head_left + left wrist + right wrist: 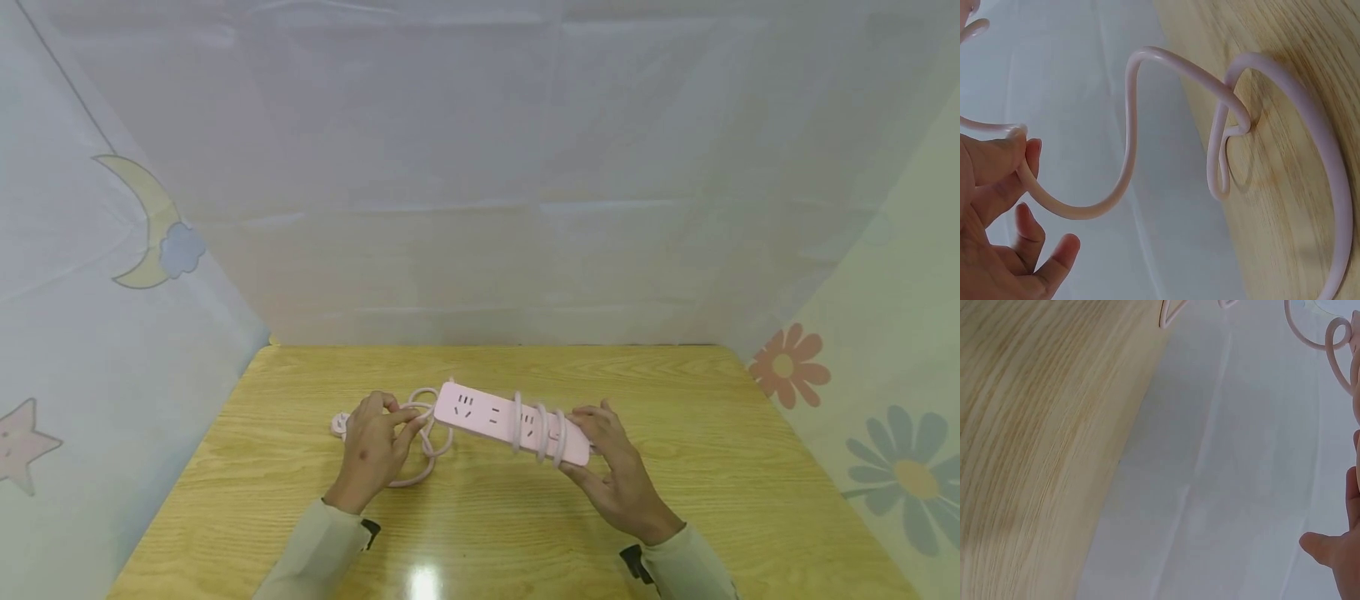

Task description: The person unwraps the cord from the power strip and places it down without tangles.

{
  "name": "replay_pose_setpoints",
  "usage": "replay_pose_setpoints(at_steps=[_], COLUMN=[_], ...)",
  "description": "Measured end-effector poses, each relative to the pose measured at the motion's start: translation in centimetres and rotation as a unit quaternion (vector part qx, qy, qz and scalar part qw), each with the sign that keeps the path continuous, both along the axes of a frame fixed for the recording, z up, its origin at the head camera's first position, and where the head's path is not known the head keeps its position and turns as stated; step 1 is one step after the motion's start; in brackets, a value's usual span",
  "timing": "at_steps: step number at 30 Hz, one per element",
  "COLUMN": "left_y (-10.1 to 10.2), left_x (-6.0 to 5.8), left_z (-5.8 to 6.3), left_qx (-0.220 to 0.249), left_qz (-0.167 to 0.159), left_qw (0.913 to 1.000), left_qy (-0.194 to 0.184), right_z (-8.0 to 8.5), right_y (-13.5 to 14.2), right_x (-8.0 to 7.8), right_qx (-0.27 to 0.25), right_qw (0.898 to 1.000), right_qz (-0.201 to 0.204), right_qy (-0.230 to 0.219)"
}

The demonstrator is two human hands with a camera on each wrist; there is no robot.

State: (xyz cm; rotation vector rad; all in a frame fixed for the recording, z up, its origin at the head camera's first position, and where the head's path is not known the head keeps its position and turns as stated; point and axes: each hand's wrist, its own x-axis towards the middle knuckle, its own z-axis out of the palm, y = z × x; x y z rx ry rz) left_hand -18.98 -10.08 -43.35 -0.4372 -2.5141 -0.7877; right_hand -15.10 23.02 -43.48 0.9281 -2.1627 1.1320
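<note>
A pink power strip [480, 412] is held tilted above the table, its socket face showing. Its cord [1079, 211] is wound in several turns around the strip's right part. My right hand [618, 475] grips the strip at its right end; only the edge of that hand [1341, 550] appears in the right wrist view. Between thumb and index finger my left hand [375, 446] pinches the cord, left of the strip. From there the cord hangs and runs down in loose loops onto the table. The plug [340, 424] lies left of the left hand, partly hidden by it.
The wooden table [525, 542] reaches back to a pale cloth wall [480, 208]. Printed cloth with a moon [153, 217] stands at the left, and cloth with flowers [911, 479] at the right.
</note>
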Motion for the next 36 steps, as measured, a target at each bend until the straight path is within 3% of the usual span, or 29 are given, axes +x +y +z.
replay_pose_setpoints(at_steps=[11, 23, 36], left_y=[-0.05, -0.22, -0.22], left_x=[-0.02, -0.14, -0.22], left_z=[0.17, 0.35, 0.38], left_qx=[-0.001, -0.009, -0.006], left_qz=[0.006, 0.004, 0.011], left_qw=[1.0000, 0.9999, 0.9998], left_qy=[-0.008, -0.012, -0.018], right_z=[0.06, 0.05, 0.10], right_y=[-0.01, 0.06, -0.01], right_x=[0.05, 0.26, 0.40], right_qx=[0.002, 0.012, 0.016], right_qw=[1.000, 0.997, 0.996], right_qz=[0.027, 0.044, 0.062], right_qy=[-0.003, -0.055, -0.064])
